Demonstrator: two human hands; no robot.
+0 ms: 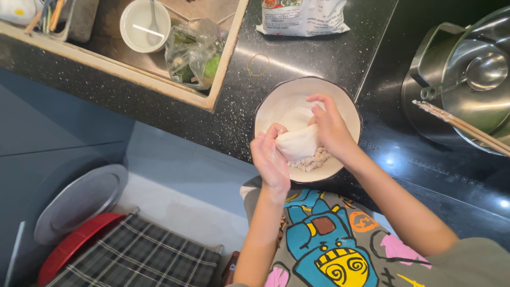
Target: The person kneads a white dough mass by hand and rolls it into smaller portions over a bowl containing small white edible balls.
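Dough point(297, 142), gripped by left hand point(271, 159) and right hand point(330, 127) over bowl point(276, 103); pinch evenly, probably dropping pieces point(311, 161) at 6 o'clock.

1. Bright, even indoor light; colours look clear and natural.
2. White glare spots sit on the glossy black cooktop point(425, 159) at right and on the steel pot lid point(478, 79).
3. The dark speckled table point(297, 58) carries a soft sheen.
4. Wide-angle bending curves the frame's edges.
5. Focus is sharp, with slight blur at the corners.
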